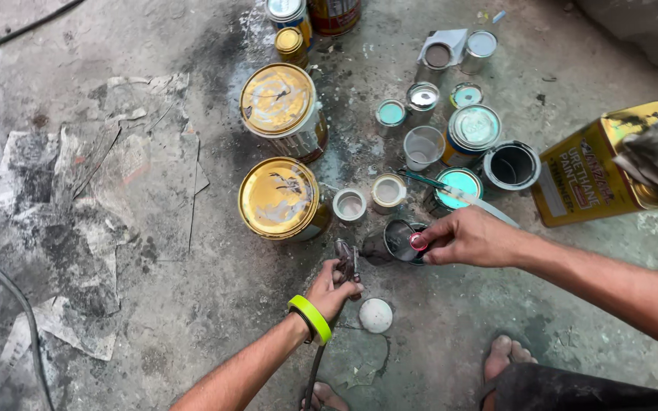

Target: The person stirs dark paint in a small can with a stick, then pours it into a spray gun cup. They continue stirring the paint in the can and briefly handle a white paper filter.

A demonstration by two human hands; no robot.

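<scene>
My left hand (333,289), with a yellow-green band on the wrist, grips the handle of a dark metal spray gun (346,261) whose hose runs down toward me. Its open metal cup (396,237) rests on the concrete floor. My right hand (466,237) reaches in from the right and pinches a small red cap (418,242) at the cup's rim. A white round lid (375,315) lies on the floor just right of my left hand.
Two large gold-lidded paint cans (278,196) (277,99) stand beyond the gun. Several small tins, a clear plastic cup (423,146), a teal can with a stir stick (458,186), and a black can (512,164) cluster behind. A yellow rectangular tin (588,171) with a rag lies right. Torn newspaper (116,175) left.
</scene>
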